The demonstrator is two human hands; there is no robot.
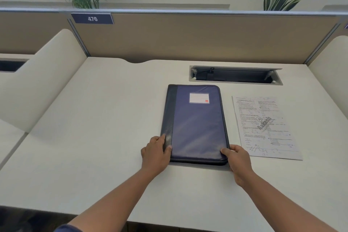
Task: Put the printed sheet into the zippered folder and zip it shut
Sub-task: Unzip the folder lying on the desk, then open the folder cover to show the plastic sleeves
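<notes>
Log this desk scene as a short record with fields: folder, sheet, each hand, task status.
folder: blue zippered folder, closed, flat on the desk
sheet: printed sheet flat on the desk, right of the folder, apart from it
left hand: left hand on the folder's near left corner
right hand: right hand gripping the near right corner
status: sheet not yet inside

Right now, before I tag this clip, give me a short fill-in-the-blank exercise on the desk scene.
1. The zippered folder lies ____ on the desk.
2. The printed sheet lies to the folder's ____.
3. The left hand and right hand hold the folder's two ____ corners.
4. The sign on the partition reads ____.

Missing words: closed; right; near; 476
</notes>
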